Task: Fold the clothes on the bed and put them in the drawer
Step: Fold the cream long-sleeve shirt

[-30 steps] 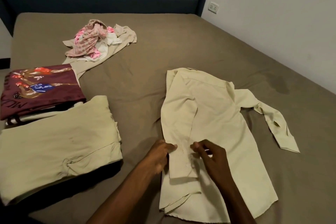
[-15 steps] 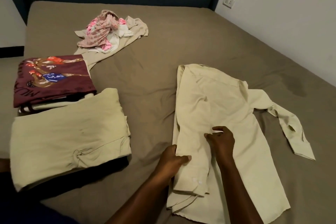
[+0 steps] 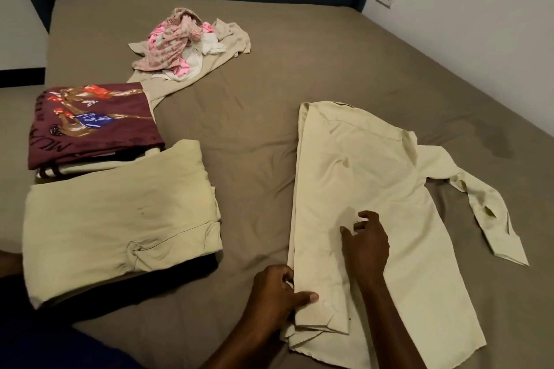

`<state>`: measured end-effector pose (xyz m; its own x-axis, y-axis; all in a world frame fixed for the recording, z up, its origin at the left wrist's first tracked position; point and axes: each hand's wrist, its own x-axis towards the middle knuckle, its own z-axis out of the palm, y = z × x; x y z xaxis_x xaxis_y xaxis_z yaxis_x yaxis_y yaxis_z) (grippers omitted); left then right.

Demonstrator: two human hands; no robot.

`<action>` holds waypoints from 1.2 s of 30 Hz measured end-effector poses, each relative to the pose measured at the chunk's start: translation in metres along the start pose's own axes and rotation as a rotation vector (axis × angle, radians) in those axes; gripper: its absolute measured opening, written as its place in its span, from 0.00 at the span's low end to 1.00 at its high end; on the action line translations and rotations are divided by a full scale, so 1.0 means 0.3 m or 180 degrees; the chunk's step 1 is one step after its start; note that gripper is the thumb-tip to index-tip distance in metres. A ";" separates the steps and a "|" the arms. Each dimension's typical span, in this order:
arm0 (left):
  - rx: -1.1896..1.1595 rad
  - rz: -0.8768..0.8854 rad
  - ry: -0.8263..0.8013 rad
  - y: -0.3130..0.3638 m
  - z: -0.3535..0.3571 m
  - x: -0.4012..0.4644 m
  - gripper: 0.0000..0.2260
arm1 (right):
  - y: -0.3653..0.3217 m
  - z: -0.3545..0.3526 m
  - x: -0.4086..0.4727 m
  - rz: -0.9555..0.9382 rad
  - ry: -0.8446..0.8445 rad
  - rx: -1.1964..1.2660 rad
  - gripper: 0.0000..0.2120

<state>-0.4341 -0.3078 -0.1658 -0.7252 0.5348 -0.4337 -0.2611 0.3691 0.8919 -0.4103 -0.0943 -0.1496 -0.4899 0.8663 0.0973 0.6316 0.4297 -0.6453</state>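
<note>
Dim warm indoor light, soft shadows, slight blur, wide-angle edge distortion

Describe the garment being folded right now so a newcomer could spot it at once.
On the brown bed, look right of the two folded stacks, nearest the wall. The pale cream long-sleeved shirt lies there under both hands. Unlike its neighbours it is spread flat, with one sleeve trailing out to the right.

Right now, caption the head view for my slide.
Both hands, left and right, fold a cream shirt on the bed.
</note>
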 end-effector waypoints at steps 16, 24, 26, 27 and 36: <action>0.0120 0.0257 0.0358 0.007 -0.055 -0.035 0.17 | -0.005 0.161 -0.027 -0.1748 -0.0775 -0.1527 0.38; 0.2048 0.2706 0.1217 0.056 -0.050 0.156 0.19 | -0.162 0.184 0.174 -0.1959 -0.0463 -0.1208 0.32; 0.2480 0.2662 0.1036 0.102 -0.045 0.270 0.28 | -0.235 0.237 0.279 -0.1964 -0.0554 -0.1091 0.33; 0.2712 0.2524 0.0897 0.120 -0.047 0.327 0.33 | -0.271 0.270 0.341 -0.1952 -0.0631 -0.1098 0.34; 0.3072 0.2464 0.0563 0.059 -0.091 0.478 0.45 | -0.384 0.533 0.760 -0.1817 -0.1044 -0.1320 0.41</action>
<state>-0.5601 -0.2452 -0.2087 -0.5750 0.7783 0.2523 0.7910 0.4499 0.4146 -0.6910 0.0131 -0.1741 -0.9188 0.3903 0.0584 0.3695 0.9028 -0.2203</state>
